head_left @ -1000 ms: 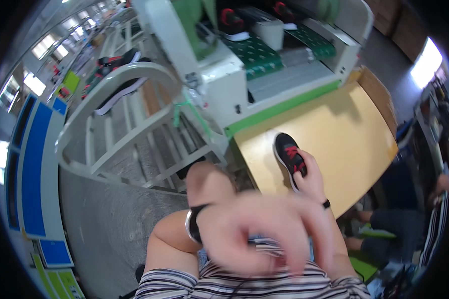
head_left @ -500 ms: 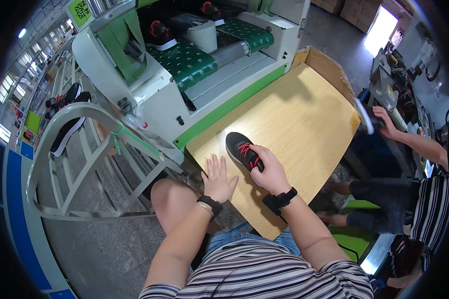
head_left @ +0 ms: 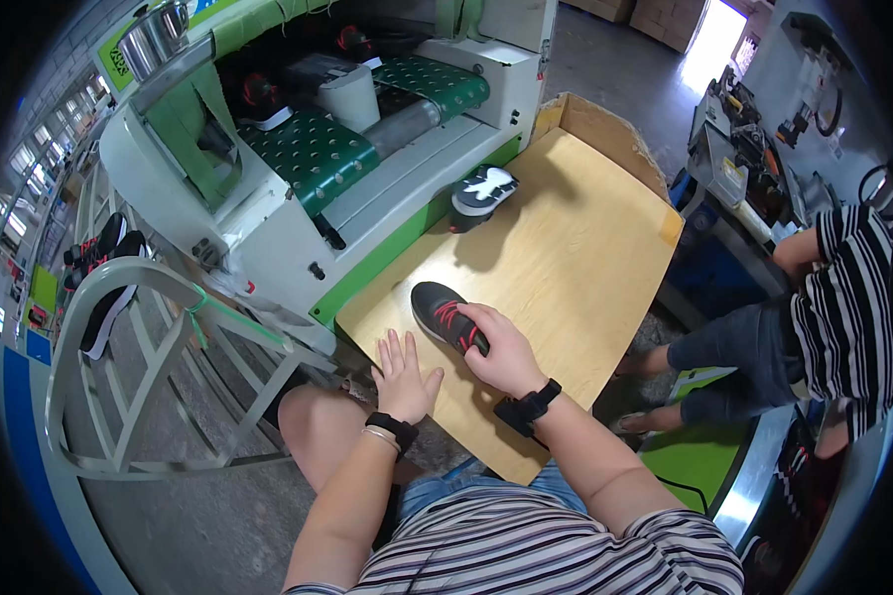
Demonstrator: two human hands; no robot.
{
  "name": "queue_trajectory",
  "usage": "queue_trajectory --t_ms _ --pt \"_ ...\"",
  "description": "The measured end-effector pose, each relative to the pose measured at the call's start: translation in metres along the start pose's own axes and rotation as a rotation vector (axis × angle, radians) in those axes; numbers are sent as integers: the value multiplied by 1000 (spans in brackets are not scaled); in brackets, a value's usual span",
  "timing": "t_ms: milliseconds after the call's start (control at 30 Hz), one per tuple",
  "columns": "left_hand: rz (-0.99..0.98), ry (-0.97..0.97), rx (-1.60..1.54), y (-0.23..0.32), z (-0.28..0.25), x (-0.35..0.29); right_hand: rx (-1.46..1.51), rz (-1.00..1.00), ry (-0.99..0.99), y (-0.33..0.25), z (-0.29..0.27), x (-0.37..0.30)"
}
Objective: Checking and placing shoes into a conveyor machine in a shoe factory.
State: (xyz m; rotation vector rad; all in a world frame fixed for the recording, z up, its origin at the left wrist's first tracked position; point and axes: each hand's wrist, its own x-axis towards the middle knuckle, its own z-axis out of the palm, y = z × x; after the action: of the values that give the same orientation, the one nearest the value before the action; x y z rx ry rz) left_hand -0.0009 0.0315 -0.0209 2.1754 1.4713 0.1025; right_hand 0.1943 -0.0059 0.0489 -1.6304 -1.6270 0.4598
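A black sneaker with red laces point(head_left: 437, 309) is on the light wood tabletop point(head_left: 575, 248), its toe toward the machine. My right hand point(head_left: 506, 355) wraps round its heel and ankle opening. Beside it, my left hand point(head_left: 405, 382) is open, fingers spread at the table's left edge, holding nothing. Farther off, close to the machine, a second dark sneaker point(head_left: 481, 198) shows its white-and-grey sole. A shadow falls beside it; I cannot tell whether it touches the table.
Ahead stands a white machine with a green perforated conveyor belt point(head_left: 313, 159) carrying dark shoes with red trim. On the left is a curved metal rack point(head_left: 134, 273) with black sneakers point(head_left: 104, 268). A co-worker in a striped shirt point(head_left: 843, 297) is at the right.
The second sneaker has appeared over the far side of the table; the co-worker's hand, which held a shoe at the right, has drawn back. My view has shifted; my hands keep their pose.
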Motion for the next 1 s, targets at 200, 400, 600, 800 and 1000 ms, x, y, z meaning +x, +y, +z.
queue_trajectory --t_ms 200,400,600,800,1000 --pt "4 1 1 0 2 0 16 37 -73 7 -1 0" --pt "-19 -7 -2 -3 4 0 243 88 -291 21 -21 35" --pt "1 -16 -5 -2 3 3 -455 175 -160 89 -46 111" --pt "-17 -32 5 -4 6 2 -426 385 286 117 -50 78" --pt "-23 -47 -1 -6 7 5 209 347 582 146 -65 54"
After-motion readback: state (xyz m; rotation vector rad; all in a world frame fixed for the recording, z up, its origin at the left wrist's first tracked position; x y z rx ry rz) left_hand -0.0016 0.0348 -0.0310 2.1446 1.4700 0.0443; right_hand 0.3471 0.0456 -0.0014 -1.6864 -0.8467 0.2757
